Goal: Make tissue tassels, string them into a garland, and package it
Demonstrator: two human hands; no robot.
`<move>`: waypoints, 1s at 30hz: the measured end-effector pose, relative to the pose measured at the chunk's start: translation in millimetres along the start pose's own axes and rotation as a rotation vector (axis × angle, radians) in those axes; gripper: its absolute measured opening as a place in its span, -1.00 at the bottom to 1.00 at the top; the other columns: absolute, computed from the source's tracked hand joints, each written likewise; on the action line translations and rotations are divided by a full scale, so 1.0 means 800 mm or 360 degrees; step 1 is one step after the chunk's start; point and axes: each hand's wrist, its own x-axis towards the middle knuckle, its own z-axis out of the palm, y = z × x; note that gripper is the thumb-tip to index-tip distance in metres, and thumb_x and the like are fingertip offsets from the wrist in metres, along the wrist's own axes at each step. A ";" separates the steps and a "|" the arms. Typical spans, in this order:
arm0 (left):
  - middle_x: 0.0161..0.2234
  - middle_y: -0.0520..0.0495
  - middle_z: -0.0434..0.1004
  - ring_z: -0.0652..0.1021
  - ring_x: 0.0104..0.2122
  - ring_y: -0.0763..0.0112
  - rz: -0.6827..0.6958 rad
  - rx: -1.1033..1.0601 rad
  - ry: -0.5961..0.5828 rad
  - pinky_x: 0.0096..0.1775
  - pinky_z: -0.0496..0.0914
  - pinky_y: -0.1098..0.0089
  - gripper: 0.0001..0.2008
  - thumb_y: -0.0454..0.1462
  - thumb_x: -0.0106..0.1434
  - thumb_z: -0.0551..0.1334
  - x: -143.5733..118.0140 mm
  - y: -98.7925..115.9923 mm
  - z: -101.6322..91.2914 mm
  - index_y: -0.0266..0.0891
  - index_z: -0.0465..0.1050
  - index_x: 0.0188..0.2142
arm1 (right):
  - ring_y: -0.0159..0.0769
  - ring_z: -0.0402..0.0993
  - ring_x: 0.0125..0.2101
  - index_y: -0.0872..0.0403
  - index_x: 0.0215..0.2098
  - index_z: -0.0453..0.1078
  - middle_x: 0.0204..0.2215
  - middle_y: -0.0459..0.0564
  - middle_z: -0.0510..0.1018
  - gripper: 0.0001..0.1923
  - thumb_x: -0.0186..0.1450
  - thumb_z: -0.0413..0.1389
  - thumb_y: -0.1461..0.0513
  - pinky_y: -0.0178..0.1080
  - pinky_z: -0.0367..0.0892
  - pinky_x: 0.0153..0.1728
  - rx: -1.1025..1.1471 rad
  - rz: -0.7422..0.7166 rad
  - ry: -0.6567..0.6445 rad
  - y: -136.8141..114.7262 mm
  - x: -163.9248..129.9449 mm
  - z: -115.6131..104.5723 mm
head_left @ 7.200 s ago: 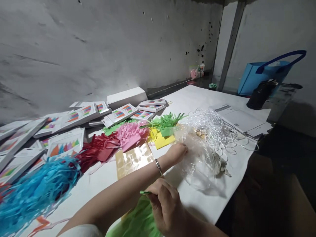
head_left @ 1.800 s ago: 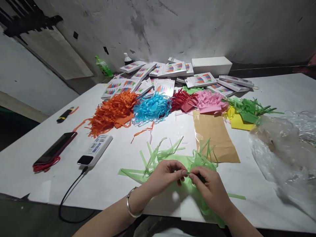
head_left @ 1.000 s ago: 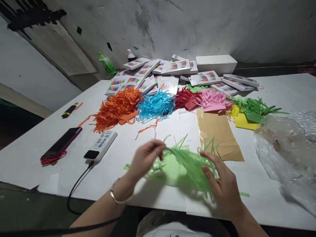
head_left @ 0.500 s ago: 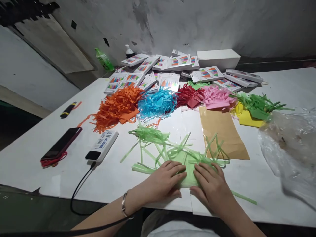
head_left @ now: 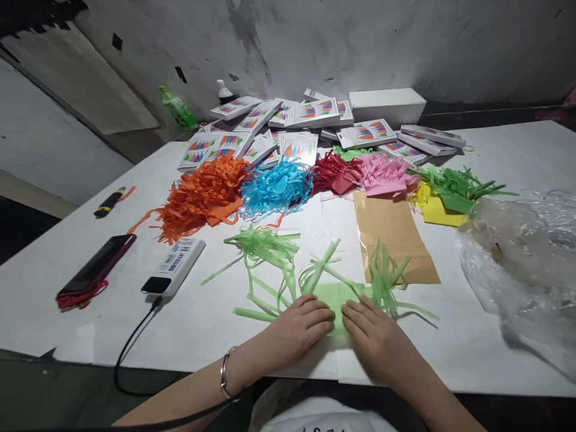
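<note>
Flat palms: the left hand and right hand on green fringed paper

A printed label covers part of the white power bank, but its lettering is too small to read. The flat boxes piled at the back carry pictures of coloured tassels; words on them cannot be made out. Dark letters on the white garment are cut off at the bottom edge.

The hands lie side by side, a little apart, palms down with fingers outstretched, clamped on nothing. Both touch the green fringed paper, which lies on the counter directly before the person, its strips spreading to either side. Some strips overlap a brown sheet. Beyond the left hand lies a green bundle. Farther back, orange, blue, red and pink bundles form a row. A clear plastic bag rests on the right.
</note>
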 end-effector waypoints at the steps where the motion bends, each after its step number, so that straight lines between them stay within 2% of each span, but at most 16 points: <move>1: 0.03 -0.19 0.57 0.50 0.03 0.22 0.0001 -0.0064 -0.0010 0.15 0.28 0.16 -0.69 -0.45 0.38 0.06 -0.002 0.001 -0.002 -0.21 0.41 0.04 | -0.15 0.50 -0.03 0.20 -0.09 0.48 -0.12 0.15 0.62 -0.62 0.34 -0.12 0.50 -0.03 0.29 0.16 0.0009 0.0004 -0.0003 0.002 -0.001 0.002; 4: -0.01 -0.18 0.59 0.52 -0.03 0.24 -0.0096 -0.0202 0.0043 0.04 0.35 0.23 -0.73 -0.42 0.40 0.05 -0.007 0.000 -0.003 -0.20 0.41 0.01 | -0.16 0.49 -0.11 0.15 -0.17 0.46 -0.20 0.10 0.60 -0.67 0.38 -0.12 0.46 -0.04 0.29 0.07 0.0141 0.0115 -0.0024 0.008 -0.006 0.000; 6: -0.11 -0.16 0.61 0.54 -0.11 0.25 -0.0206 -0.0231 0.0082 -0.04 0.37 0.25 -0.77 -0.39 0.42 0.04 -0.005 -0.001 -0.002 -0.22 0.44 -0.06 | -0.17 0.46 -0.20 0.12 -0.25 0.43 -0.31 0.05 0.56 -0.73 0.43 -0.10 0.39 -0.06 0.29 -0.04 0.0213 0.0256 -0.0033 0.009 -0.004 -0.002; 8: -0.25 -0.14 0.59 0.53 -0.23 0.26 -0.0390 -0.0169 0.0094 -0.17 0.38 0.29 -0.77 -0.35 0.44 0.01 0.003 -0.004 -0.001 -0.24 0.46 -0.18 | -0.19 0.41 -0.32 0.08 -0.34 0.38 -0.42 -0.01 0.49 -0.75 0.46 -0.07 0.33 -0.10 0.25 -0.17 0.0162 0.0425 -0.0046 0.007 0.002 -0.002; 11: -0.38 -0.11 0.51 0.49 -0.37 0.26 -0.0716 0.0075 0.0025 -0.33 0.34 0.34 -0.72 -0.31 0.45 0.00 0.020 -0.011 -0.001 -0.24 0.44 -0.33 | -0.21 0.33 -0.41 0.04 -0.43 0.30 -0.49 -0.06 0.42 -0.71 0.46 -0.06 0.34 -0.13 0.16 -0.25 -0.0030 0.0620 -0.0087 0.006 0.013 0.005; 14: -0.37 -0.10 0.50 0.50 -0.41 0.26 -0.0909 0.0260 -0.0092 -0.41 0.27 0.37 -0.74 -0.28 0.44 0.03 0.033 -0.017 -0.001 -0.24 0.43 -0.33 | -0.20 0.32 -0.44 0.02 -0.47 0.26 -0.53 -0.05 0.41 -0.71 0.42 -0.01 0.36 -0.13 0.12 -0.28 -0.0192 0.0690 -0.0183 0.009 0.023 0.013; 18: -0.38 -0.08 0.52 0.51 -0.43 0.28 -0.1040 0.0320 -0.0150 -0.45 0.19 0.38 -0.78 -0.26 0.43 0.06 0.040 -0.021 0.000 -0.22 0.41 -0.32 | -0.18 0.33 -0.51 0.03 -0.48 0.27 -0.59 -0.05 0.40 -0.74 0.37 0.06 0.34 -0.11 0.12 -0.33 -0.0360 0.0771 -0.0305 0.018 0.031 0.014; 20: -0.38 -0.07 0.52 0.51 -0.43 0.30 -0.1067 0.0312 -0.0170 -0.46 0.17 0.38 -0.80 -0.26 0.41 0.08 0.040 -0.022 0.000 -0.20 0.39 -0.34 | -0.17 0.34 -0.52 0.05 -0.47 0.31 -0.60 -0.03 0.40 -0.76 0.35 0.06 0.38 -0.09 0.13 -0.34 -0.0432 0.0853 -0.0303 0.022 0.032 0.008; 22: -0.37 -0.06 0.52 0.51 -0.42 0.30 -0.1082 0.0291 -0.0190 -0.47 0.16 0.37 -0.81 -0.26 0.40 0.10 0.041 -0.022 -0.001 -0.19 0.39 -0.35 | -0.08 0.43 -0.40 0.12 -0.36 0.41 -0.48 0.07 0.51 -0.82 0.31 0.04 0.45 -0.03 0.20 -0.26 -0.0535 0.0937 -0.0192 0.022 0.031 0.001; 24: -0.37 -0.05 0.53 0.52 -0.41 0.30 -0.1093 0.0255 -0.0189 -0.45 0.17 0.37 -0.82 -0.26 0.39 0.11 0.041 -0.023 -0.001 -0.19 0.39 -0.35 | 0.03 0.47 -0.13 0.18 -0.16 0.47 -0.22 0.20 0.59 -0.73 0.29 0.00 0.49 0.07 0.23 -0.06 -0.0524 0.0828 0.0000 0.018 0.029 -0.004; 26: -0.37 -0.04 0.54 0.53 -0.40 0.29 -0.1088 0.0198 -0.0154 -0.44 0.20 0.37 -0.84 -0.26 0.39 0.13 0.041 -0.025 -0.001 -0.19 0.39 -0.34 | 0.01 0.41 0.05 0.21 -0.02 0.46 -0.05 0.21 0.57 -0.62 0.29 -0.05 0.51 0.09 0.18 0.12 -0.0345 0.0476 0.0114 0.012 0.027 -0.002; 28: -0.37 -0.03 0.55 0.54 -0.39 0.29 -0.1077 0.0143 -0.0115 -0.42 0.23 0.37 -0.87 -0.27 0.38 0.15 0.041 -0.028 0.000 -0.19 0.40 -0.33 | -0.05 0.43 0.03 0.23 0.00 0.47 -0.07 0.18 0.59 -0.61 0.31 -0.07 0.50 0.02 0.23 0.13 -0.0194 0.0178 0.0064 0.005 0.023 0.006; 30: -0.37 -0.01 0.56 0.54 -0.39 0.30 -0.1085 0.0105 -0.0078 -0.41 0.26 0.37 -0.89 -0.28 0.39 0.16 0.040 -0.031 0.001 -0.19 0.41 -0.30 | -0.07 0.47 -0.07 0.25 -0.03 0.49 -0.13 0.18 0.61 -0.63 0.31 -0.05 0.48 -0.02 0.34 0.03 -0.0183 0.0110 -0.0027 0.001 0.019 0.016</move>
